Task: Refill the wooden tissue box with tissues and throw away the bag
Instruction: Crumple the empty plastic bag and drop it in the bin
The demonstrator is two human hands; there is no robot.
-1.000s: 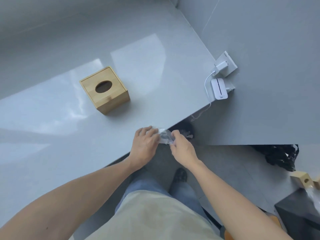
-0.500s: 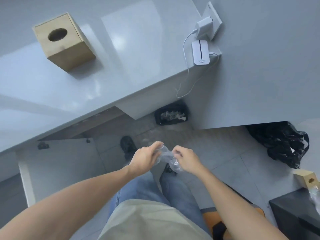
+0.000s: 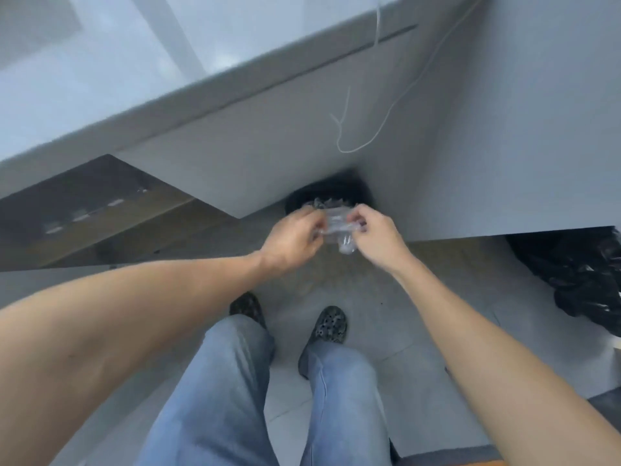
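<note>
Head view. The fingers [image 3: 314, 220] of the left hand [image 3: 292, 238] and those of the right hand [image 3: 378, 235] are pinched shut on opposite ends of the bag [image 3: 337, 227], a crumpled clear plastic wrapper. The bag spans the gap between the two hands; its long axis runs left to right, with a loose lobe hanging below near the right hand.

The bin [image 3: 331, 193], black-lined and tucked against the cabinet base under the counter [image 3: 168, 105], lies directly beyond the bag, partly hidden by it. Both hands are about equally near the bin; the bag appears to be over or just short of its near rim. The coming move is judged a release into the bin, preceded by a short forward reach if needed.

Compared with 0.5 s ago, the hands are farther forward and the bin, then well apart from them, now sits just behind the bag. The tissue box, then on the counter, is out of frame. The two-hand grip is unchanged.
</note>
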